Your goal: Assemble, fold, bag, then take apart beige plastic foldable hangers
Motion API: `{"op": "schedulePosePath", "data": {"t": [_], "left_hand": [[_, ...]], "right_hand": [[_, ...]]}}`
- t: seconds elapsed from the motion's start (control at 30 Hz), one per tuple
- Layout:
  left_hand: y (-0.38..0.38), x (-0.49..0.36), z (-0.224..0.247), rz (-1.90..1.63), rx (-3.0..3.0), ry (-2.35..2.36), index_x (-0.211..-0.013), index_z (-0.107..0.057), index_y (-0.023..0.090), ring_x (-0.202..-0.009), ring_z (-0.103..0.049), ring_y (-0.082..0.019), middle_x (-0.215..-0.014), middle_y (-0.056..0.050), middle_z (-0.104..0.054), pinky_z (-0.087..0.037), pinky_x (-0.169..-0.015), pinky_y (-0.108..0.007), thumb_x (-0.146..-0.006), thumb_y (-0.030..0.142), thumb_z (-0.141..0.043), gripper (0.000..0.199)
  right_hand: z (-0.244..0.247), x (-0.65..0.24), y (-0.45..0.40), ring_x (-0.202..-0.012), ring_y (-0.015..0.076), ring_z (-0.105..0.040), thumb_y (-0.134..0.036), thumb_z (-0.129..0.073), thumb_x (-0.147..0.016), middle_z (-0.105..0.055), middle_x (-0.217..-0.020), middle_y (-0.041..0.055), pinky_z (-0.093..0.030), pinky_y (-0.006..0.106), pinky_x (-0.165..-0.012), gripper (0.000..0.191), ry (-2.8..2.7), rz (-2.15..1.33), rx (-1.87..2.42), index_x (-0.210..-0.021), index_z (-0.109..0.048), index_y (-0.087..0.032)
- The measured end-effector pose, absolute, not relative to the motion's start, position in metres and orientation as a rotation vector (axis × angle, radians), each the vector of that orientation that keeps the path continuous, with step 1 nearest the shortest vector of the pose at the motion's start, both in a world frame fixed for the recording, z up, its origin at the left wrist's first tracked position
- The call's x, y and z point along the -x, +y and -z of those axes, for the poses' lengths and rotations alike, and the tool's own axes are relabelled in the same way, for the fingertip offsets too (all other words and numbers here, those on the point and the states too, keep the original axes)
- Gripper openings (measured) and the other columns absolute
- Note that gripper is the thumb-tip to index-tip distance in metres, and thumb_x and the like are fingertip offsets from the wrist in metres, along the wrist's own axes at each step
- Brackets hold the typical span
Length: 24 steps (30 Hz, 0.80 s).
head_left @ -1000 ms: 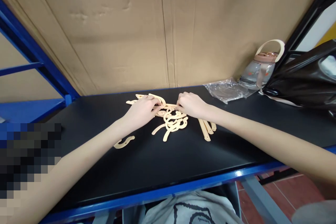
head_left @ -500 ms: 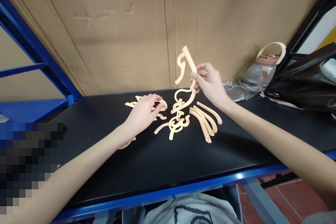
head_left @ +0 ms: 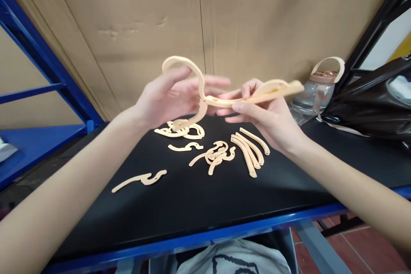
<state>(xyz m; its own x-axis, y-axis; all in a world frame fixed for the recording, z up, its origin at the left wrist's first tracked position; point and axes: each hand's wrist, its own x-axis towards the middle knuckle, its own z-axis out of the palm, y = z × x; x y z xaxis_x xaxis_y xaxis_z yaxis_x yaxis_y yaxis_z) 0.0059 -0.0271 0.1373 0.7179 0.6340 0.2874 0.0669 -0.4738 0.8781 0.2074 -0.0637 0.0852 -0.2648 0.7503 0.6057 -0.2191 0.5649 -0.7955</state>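
Observation:
A beige plastic folding hanger (head_left: 221, 102) with jointed curved pieces is held in the air above the table. My right hand (head_left: 278, 122) pinches its middle arm between thumb and fingers, with a folded part extending past the hand to the right. My left hand (head_left: 162, 100), a little blurred, has its fingers stretched out behind the hanger's curved left end; whether it touches the piece is unclear. Below lie loose hook-shaped pieces (head_left: 218, 156), long curved arms (head_left: 247, 154) side by side and a left-hand pile of pieces (head_left: 195, 132).
A single hook piece (head_left: 147, 178) lies at the front left of the black table (head_left: 192, 209). Cardboard (head_left: 144, 30) stands behind. At the right are a clear water bottle (head_left: 310, 98) and a black bag (head_left: 369, 102). Blue frame bars rise at the left.
My right hand has turned the hanger from hanging upright to nearly level. The left hand has risen from the left pile to the hanger's left end, its fingers now extended.

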Motion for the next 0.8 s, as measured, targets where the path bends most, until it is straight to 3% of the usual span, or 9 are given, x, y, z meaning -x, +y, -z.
{"op": "schedulePosePath", "data": {"t": [0.07,0.13,0.2,0.3,0.37,0.47,0.67,0.8], "left_hand": [[-0.029,0.001,-0.141,-0.440,-1.874,0.504,-0.124,-0.058,0.020,-0.096,-0.065,-0.033,-0.105,-0.012,-0.069,-0.052,-0.082,-0.042,-0.069,0.051,-0.064,0.064],[-0.032,0.006,-0.138,-0.341,-1.838,0.501,-0.131,-0.053,0.024,-0.082,-0.066,-0.028,-0.104,-0.011,-0.069,-0.053,-0.071,-0.037,-0.061,0.041,-0.072,0.075],[-0.038,0.007,-0.131,-0.383,-1.855,0.538,-0.133,-0.051,0.026,-0.065,-0.061,-0.019,-0.102,-0.010,-0.067,-0.049,-0.059,-0.030,-0.064,0.041,-0.071,0.073],[-0.050,0.002,-0.121,-0.571,-1.970,0.729,-0.124,-0.057,0.023,-0.049,-0.043,-0.009,-0.076,-0.003,-0.059,-0.036,-0.045,-0.022,-0.083,0.043,-0.057,0.046],[-0.058,-0.001,-0.116,-0.659,-2.152,0.882,-0.117,-0.062,0.022,-0.051,-0.043,-0.009,-0.071,0.000,-0.055,-0.033,-0.046,-0.021,-0.090,0.043,-0.050,0.036],[-0.063,0.001,-0.108,-0.696,-2.453,1.072,-0.119,-0.062,0.026,-0.063,-0.051,-0.013,-0.079,-0.001,-0.062,-0.038,-0.056,-0.022,-0.094,0.046,-0.043,0.037],[-0.063,0.015,-0.093,-0.634,-2.659,1.362,-0.143,-0.036,0.032,-0.065,-0.056,-0.016,-0.079,0.003,-0.066,-0.037,-0.061,-0.023,-0.097,0.044,-0.034,0.048],[-0.066,0.016,-0.091,-0.777,-2.572,1.387,-0.118,-0.057,0.023,-0.060,-0.052,-0.016,-0.073,0.001,-0.063,-0.037,-0.059,-0.024,-0.096,0.044,-0.034,0.039]], "right_hand": [[-0.085,-0.208,-0.069,-0.088,0.0184,-0.070,-0.029,-0.072,-0.078,-0.068,-0.106,0.0056,-0.060,0.031,-0.075,0.025,-1.588,-1.047,0.433,-0.077,-0.048,-0.020],[-0.084,-0.209,-0.070,-0.087,0.0174,-0.070,-0.026,-0.072,-0.079,-0.069,-0.103,0.0052,-0.060,0.028,-0.071,0.022,-1.579,-1.091,0.412,-0.077,-0.051,-0.019],[-0.082,-0.212,-0.066,-0.092,0.0170,-0.068,-0.023,-0.073,-0.077,-0.069,-0.100,0.0041,-0.058,0.025,-0.070,0.020,-1.580,-1.112,0.401,-0.076,-0.054,-0.019],[-0.078,-0.221,-0.057,-0.098,0.0164,-0.064,-0.025,-0.074,-0.077,-0.069,-0.100,0.0025,-0.056,0.024,-0.071,0.013,-1.568,-1.095,0.434,-0.077,-0.062,-0.019],[-0.074,-0.229,-0.049,-0.090,0.0149,-0.064,-0.028,-0.074,-0.076,-0.069,-0.096,0.0019,-0.055,0.025,-0.072,0.011,-1.541,-1.038,0.527,-0.080,-0.069,-0.019],[-0.069,-0.237,-0.041,-0.084,0.0136,-0.062,-0.028,-0.078,-0.072,-0.068,-0.093,0.0009,-0.053,0.027,-0.075,0.012,-1.497,-0.940,0.641,-0.080,-0.072,-0.021],[-0.072,-0.244,-0.037,-0.102,0.0153,-0.059,-0.036,-0.067,-0.081,-0.062,-0.113,-0.0010,-0.050,0.031,-0.088,0.014,-1.412,-1.105,0.577,-0.079,-0.061,-0.025],[-0.070,-0.246,-0.037,-0.103,0.0172,-0.059,-0.040,-0.059,-0.088,-0.059,-0.122,0.0025,-0.051,0.033,-0.083,0.017,-1.514,-1.125,0.580,-0.088,-0.057,-0.024]]}}
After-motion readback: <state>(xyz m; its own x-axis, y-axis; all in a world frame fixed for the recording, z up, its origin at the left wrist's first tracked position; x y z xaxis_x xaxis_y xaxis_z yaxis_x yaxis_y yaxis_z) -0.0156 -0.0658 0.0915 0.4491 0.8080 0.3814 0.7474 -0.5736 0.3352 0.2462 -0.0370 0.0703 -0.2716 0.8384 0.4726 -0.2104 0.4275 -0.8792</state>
